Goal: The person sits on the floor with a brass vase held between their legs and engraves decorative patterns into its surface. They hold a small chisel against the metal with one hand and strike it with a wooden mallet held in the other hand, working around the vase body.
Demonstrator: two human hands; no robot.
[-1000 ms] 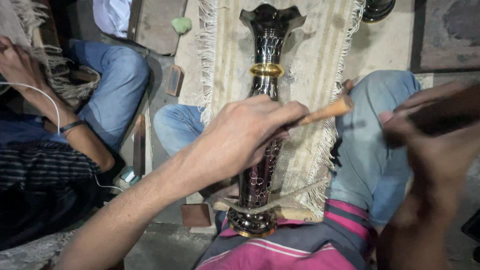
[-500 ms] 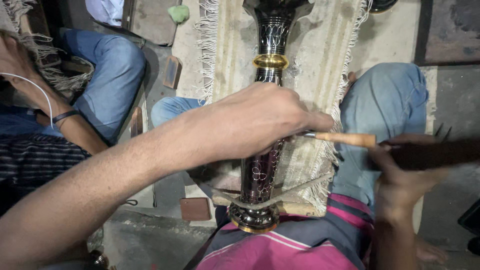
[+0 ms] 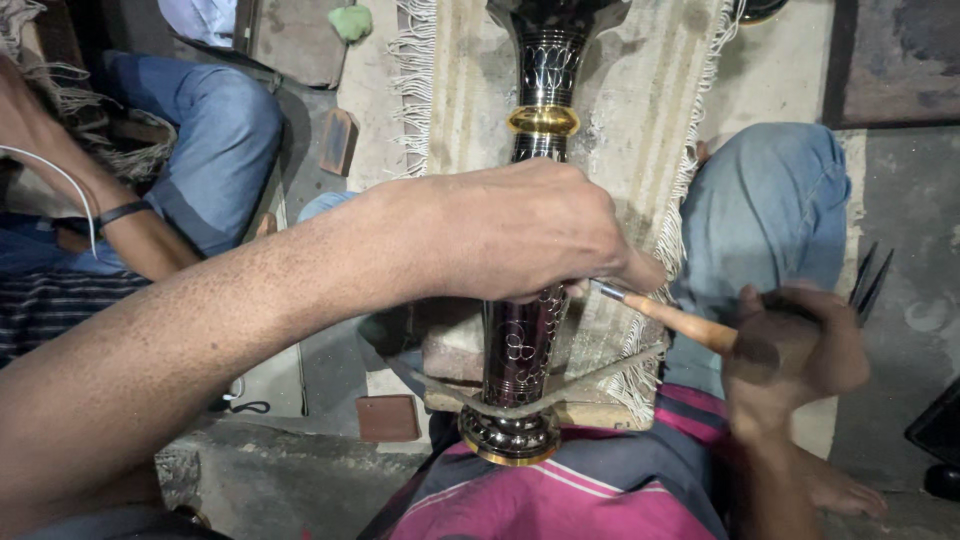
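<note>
A tall black vase (image 3: 522, 345) with fine silver engraving and a gold band (image 3: 542, 120) lies lengthwise between my knees, its base toward me. My left hand (image 3: 510, 235) rests over the middle of the vase and pinches a thin chisel with a wooden handle (image 3: 690, 325), its tip against the vase's right side. My right hand (image 3: 795, 355) is blurred beside the handle's end and grips a dark stick (image 3: 866, 283). A thin strap (image 3: 600, 372) crosses the vase near its base.
The vase rests on a fringed beige mat (image 3: 640, 150) over a wooden block (image 3: 450, 350). My blue-jeaned knee (image 3: 765, 200) is at the right. Another person sits at the left, with a jeaned leg (image 3: 200, 130) and a wristbanded arm (image 3: 120, 215). A small brown block (image 3: 388, 417) lies on the floor.
My left hand has slid down the vase toward me with the chisel. My right hand has come down with the dark stick to the end of the chisel's handle.
</note>
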